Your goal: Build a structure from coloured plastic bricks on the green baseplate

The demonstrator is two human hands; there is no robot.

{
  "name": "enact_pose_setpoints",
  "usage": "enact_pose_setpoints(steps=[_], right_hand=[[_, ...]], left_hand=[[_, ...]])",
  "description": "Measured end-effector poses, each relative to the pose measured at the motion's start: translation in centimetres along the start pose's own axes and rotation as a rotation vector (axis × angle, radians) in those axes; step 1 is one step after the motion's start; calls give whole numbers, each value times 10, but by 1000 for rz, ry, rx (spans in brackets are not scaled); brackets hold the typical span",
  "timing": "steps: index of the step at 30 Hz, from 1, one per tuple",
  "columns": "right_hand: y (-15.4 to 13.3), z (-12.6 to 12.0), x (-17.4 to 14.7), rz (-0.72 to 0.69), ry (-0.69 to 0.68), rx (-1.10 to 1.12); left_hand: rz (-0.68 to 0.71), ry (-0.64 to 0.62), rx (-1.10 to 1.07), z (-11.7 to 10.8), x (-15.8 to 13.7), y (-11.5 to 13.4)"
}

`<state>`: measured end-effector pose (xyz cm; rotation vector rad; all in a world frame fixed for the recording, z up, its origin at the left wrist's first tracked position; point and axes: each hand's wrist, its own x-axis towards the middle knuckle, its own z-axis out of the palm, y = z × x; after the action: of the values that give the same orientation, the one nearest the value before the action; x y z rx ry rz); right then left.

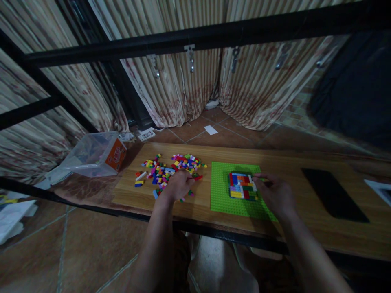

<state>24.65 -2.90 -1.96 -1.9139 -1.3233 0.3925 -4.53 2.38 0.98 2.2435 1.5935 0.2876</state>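
Observation:
My left hand [179, 185] reaches over the near right side of a loose pile of small toy building bricks [161, 173]. Its fingers are curled together, and a red brick [198, 178] shows right at the fingertips; whether they grip it I cannot tell. On a green studded baseplate [221, 201] stands a low rectangular build [243, 186] of red, white, blue, yellow and other coloured bricks. My right hand [276, 195] is at the right edge of this build, thumb and finger pinched together near its far right corner. Anything in that pinch is too small to make out.
The wooden tabletop [195, 203] carries a flat black panel [334, 195] on the right. A clear plastic box [91, 156] with an orange label stands beyond the left end. A dark metal bar [195, 38] crosses in front of striped curtains [183, 93], with metal hooks hanging below.

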Motion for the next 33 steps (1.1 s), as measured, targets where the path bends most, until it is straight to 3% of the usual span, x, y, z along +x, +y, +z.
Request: enact_pose_setpoints(steps=[4, 8, 13, 17, 22, 26, 28, 33], right_hand=[[-4, 2, -4, -89, 50, 48], [-22, 4, -18, -235, 48, 157], [-37, 6, -38, -411, -223, 186], [-37, 4, -46, -483, -328, 168], [-21, -9, -37, -433, -355, 195], [8, -30, -19, -194, -33, 201], [21, -38, -13, -94, 45, 225], [26, -37, -16, -90, -28, 230]], left_hand=[[35, 28, -43, 2, 2, 3], [162, 59, -194, 10, 4, 23], [293, -82, -373, 25, 2, 58], [331, -156, -450, 33, 2, 70], [312, -182, -519, 42, 6, 74], [276, -129, -541, 49, 10, 74], [271, -116, -542, 51, 13, 73], [269, -91, -511, 55, 17, 71]])
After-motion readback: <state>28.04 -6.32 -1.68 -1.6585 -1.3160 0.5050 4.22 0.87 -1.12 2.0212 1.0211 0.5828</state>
